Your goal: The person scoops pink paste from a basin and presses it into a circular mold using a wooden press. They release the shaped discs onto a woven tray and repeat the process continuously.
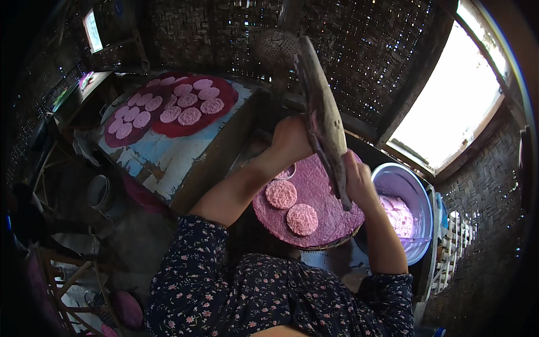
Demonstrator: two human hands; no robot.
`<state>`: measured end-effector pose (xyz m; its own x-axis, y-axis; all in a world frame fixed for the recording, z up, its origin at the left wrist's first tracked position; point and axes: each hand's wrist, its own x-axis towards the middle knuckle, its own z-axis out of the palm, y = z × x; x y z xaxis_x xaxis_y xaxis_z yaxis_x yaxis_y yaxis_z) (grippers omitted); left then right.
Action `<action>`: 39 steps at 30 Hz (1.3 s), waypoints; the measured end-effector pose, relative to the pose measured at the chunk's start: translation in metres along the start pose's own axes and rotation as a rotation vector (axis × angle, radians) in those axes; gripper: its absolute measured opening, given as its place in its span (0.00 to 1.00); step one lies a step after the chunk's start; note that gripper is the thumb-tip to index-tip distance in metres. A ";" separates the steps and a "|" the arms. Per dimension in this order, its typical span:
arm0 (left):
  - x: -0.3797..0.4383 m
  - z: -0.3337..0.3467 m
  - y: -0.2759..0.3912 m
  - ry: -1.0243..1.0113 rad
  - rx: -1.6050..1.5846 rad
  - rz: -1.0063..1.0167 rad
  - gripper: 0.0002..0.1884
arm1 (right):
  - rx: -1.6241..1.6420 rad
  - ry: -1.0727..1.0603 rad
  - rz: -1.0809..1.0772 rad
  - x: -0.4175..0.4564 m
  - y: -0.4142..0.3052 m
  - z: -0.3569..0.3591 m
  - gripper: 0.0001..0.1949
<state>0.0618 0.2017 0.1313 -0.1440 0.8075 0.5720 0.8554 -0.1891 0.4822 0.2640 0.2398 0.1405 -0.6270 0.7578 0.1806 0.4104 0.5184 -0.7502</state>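
My left hand [293,135] and my right hand [358,176] are both closed on a long worn wooden lever [323,109], which slants above a round woven tray [332,202] covered in pink. The left hand grips it from the far side, its fingers partly hidden; the right holds it near its lower end. On the tray lie two pink noodle-like discs, one nearer me [302,219] and one behind it [281,194]. Past them, a pale ring [290,172] with pink strands inside is partly hidden by my left forearm.
At the right stands a purple basin [421,236] with pink dough [396,215]. On a worn blue-white table [164,168] at the left, round pink-red mats [229,94] hold several pink discs. A grey bucket [99,191] is on the left. Woven bamboo walls [379,54] surround the place.
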 end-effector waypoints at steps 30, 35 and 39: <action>-0.023 0.048 0.103 -0.492 -1.912 0.169 0.19 | 0.695 1.098 -0.705 -0.133 0.002 -0.115 0.15; -0.015 0.018 0.098 -0.013 -1.980 0.203 0.14 | 0.455 0.458 -0.497 -0.118 0.078 -0.109 0.22; -0.030 -0.006 0.053 -0.038 -2.075 0.136 0.13 | -0.598 0.041 0.492 -0.134 0.185 -0.107 0.31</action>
<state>0.1086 0.1640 0.1438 -0.1116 0.7408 0.6623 -0.8467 -0.4198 0.3269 0.4947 0.2761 0.0456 -0.2601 0.9642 -0.0522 0.9302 0.2356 -0.2815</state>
